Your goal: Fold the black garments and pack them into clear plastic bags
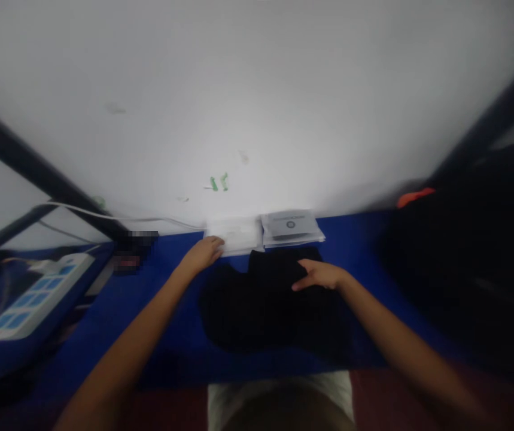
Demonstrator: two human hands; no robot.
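Note:
My left hand [205, 254] is at the near left corner of a white packet [242, 234], its fingertips touching the edge. The packet lies flat against the wall. Beside it lies a clear plastic bag with a grey front [291, 225], printed with a dark round mark. Black cloth [261, 305] is spread in front of both, its folds hard to make out in the dim light. Over the cloth's right part rests my right hand [322, 275], thumb and forefinger apart; its other fingers are partly hidden.
A blue cover [359, 230] lies over the table. At left are a white power strip [36, 296] with blue sockets and a white cable [149, 218] along the wall. A large black heap [472, 257] fills the right side, an orange item [416, 197] behind it.

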